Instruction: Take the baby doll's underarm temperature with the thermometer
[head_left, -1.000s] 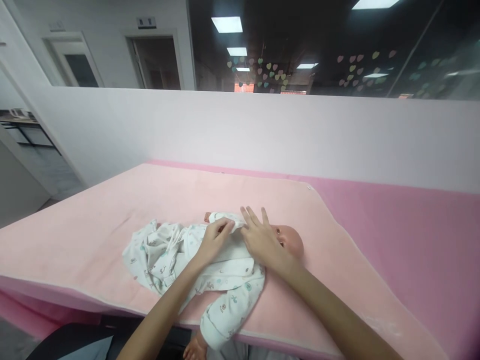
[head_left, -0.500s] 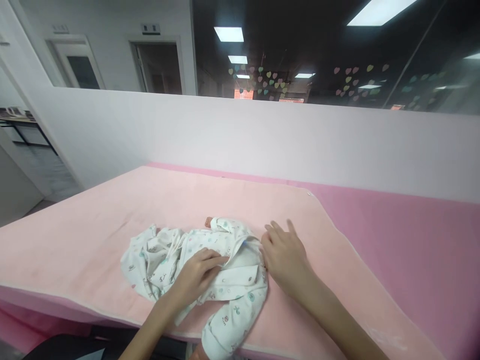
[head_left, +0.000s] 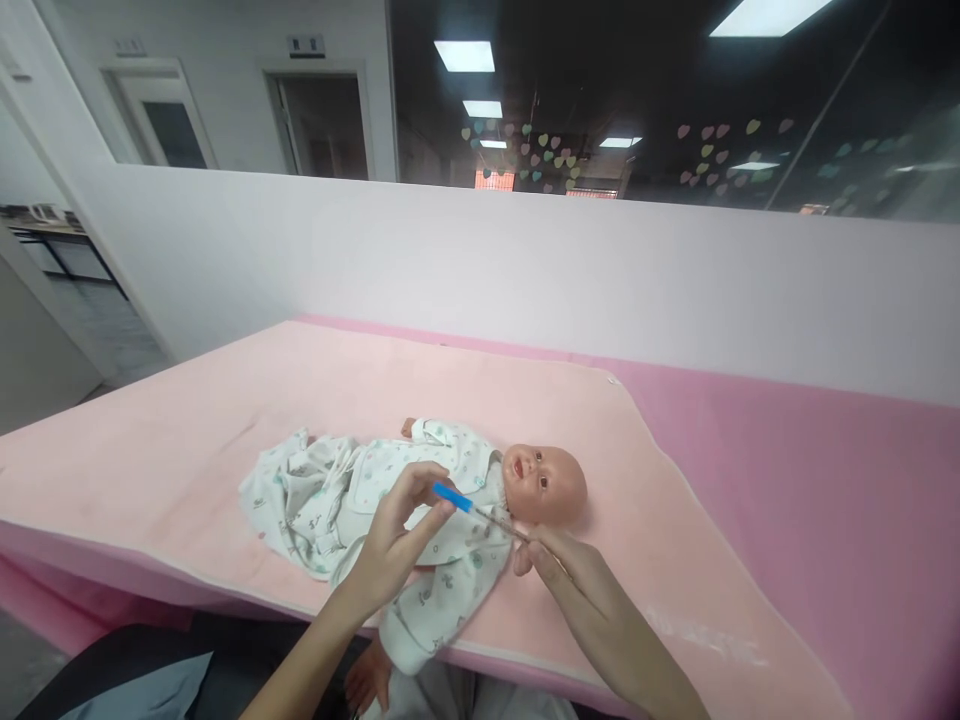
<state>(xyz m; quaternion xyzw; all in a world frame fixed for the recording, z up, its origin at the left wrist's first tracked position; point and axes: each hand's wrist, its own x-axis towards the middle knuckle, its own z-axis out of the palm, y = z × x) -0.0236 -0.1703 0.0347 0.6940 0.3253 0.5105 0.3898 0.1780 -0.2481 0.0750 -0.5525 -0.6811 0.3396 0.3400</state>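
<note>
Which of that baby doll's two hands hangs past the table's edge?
The near hand of the baby doll, closest to the camera, out beyond the peach mat. Its far hand, opposite, is over the mat.

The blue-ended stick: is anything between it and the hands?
Nothing visible. The right hand holds the stick by its thin end; the left hand is close to the blue end, touching or not, I can't tell.

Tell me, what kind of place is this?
Perhaps a childcare training room: a baby doll in printed clothes lies on a pink-covered table, and heart stickers dot the dark window behind.
</note>
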